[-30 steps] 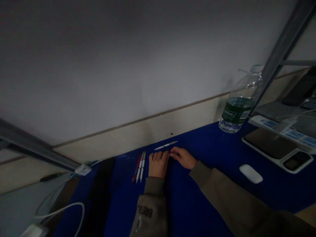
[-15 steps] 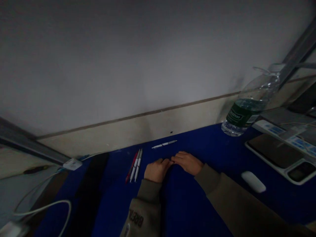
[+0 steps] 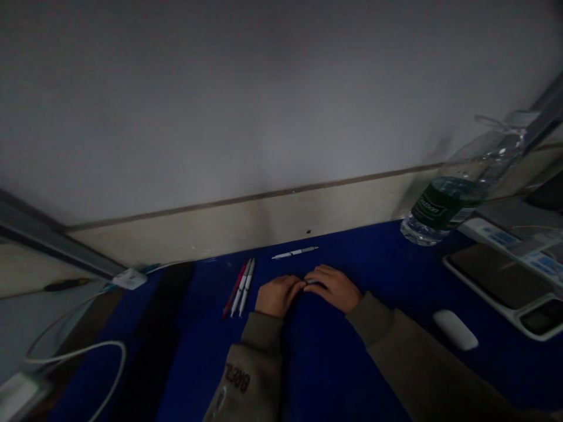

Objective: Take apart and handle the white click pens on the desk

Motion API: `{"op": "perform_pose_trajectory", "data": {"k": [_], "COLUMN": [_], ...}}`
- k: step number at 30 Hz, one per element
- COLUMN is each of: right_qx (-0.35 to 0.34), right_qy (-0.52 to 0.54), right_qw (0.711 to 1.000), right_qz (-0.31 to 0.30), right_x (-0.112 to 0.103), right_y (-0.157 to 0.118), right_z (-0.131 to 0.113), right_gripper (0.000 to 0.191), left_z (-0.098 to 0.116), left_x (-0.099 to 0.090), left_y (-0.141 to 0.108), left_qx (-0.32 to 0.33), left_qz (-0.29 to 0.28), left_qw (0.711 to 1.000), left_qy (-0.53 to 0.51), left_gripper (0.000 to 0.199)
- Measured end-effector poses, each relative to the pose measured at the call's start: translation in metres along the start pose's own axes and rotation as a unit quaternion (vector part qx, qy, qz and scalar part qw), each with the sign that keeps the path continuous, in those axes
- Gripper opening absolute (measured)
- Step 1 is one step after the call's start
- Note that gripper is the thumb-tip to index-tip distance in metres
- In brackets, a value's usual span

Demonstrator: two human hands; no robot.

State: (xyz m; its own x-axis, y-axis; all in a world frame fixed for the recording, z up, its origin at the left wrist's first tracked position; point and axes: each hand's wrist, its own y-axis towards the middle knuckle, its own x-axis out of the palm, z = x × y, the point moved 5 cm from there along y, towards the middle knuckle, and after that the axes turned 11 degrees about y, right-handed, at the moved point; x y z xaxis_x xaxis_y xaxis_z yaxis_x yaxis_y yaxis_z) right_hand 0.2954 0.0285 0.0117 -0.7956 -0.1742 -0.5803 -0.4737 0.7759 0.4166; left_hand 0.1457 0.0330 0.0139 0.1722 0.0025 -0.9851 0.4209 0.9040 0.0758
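My left hand (image 3: 277, 296) and my right hand (image 3: 333, 287) meet fingertip to fingertip over the blue table surface (image 3: 325, 375). Between them is a small greyish piece (image 3: 310, 281), mostly hidden by the fingers; it looks pinched by both hands, and what it is cannot be made out. Just beyond the hands lies a white and grey pen (image 3: 294, 253). Left of my left hand a red pen (image 3: 234, 291) and two white and grey pens (image 3: 240, 293) (image 3: 247, 288) lie side by side.
A large clear bottle (image 3: 448, 202) with a green label stands at the back right. Near it are a scale (image 3: 497, 275) and a white mouse (image 3: 455, 329). A white cable (image 3: 118, 363) loops at the left. The wall (image 3: 264, 217) borders the table's back edge.
The camera view has shifted slightly. The fingertips of both hands are a little further apart, and the greyish piece between them now shows.
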Motion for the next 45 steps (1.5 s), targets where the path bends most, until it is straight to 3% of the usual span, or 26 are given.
{"op": "perform_pose_trajectory", "data": {"k": [5, 10, 13, 17, 24, 30, 37, 41, 45], "right_qx": [0.112, 0.082, 0.109, 0.180, 0.119, 0.189, 0.155, 0.152, 0.208], "right_qy": [0.131, 0.213, 0.240, 0.263, 0.268, 0.291, 0.329, 0.380, 0.428], "right_qw": [0.984, 0.970, 0.961, 0.946, 0.952, 0.934, 0.923, 0.901, 0.865], "right_qz": [0.041, 0.081, 0.078, 0.065, 0.087, 0.085, 0.127, 0.141, 0.157], "right_x": [-0.004, -0.008, -0.006, 0.002, -0.002, 0.003, -0.002, -0.001, 0.006], "right_y": [-0.001, 0.002, 0.001, -0.002, -0.001, -0.003, -0.002, -0.002, -0.005], "right_z": [0.008, 0.003, 0.006, 0.016, 0.012, 0.019, 0.022, 0.018, 0.022], "right_gripper": [0.032, 0.012, 0.028, 0.031, 0.025, 0.030, 0.023, 0.022, 0.035], "left_z": [0.013, 0.007, 0.007, 0.014, 0.014, 0.020, 0.020, 0.022, 0.031], "left_x": [0.003, 0.007, 0.008, 0.010, 0.006, 0.003, 0.002, 0.003, 0.008], "left_y": [0.002, 0.002, 0.001, 0.001, 0.000, 0.000, -0.002, -0.004, -0.003], "left_qx": [0.050, -0.009, -0.010, 0.020, -0.028, 0.009, -0.004, -0.007, 0.019], "left_qz": [0.040, 0.018, 0.011, 0.011, 0.014, 0.011, 0.011, 0.040, 0.067], "left_qw": [0.992, 0.995, 0.996, 0.995, 0.994, 0.993, 0.994, 0.996, 0.995], "left_qy": [0.110, 0.099, 0.093, 0.101, 0.107, 0.121, 0.107, 0.084, 0.073], "left_gripper": [0.037, 0.034, 0.034, 0.034, 0.032, 0.032, 0.034, 0.032, 0.031]}}
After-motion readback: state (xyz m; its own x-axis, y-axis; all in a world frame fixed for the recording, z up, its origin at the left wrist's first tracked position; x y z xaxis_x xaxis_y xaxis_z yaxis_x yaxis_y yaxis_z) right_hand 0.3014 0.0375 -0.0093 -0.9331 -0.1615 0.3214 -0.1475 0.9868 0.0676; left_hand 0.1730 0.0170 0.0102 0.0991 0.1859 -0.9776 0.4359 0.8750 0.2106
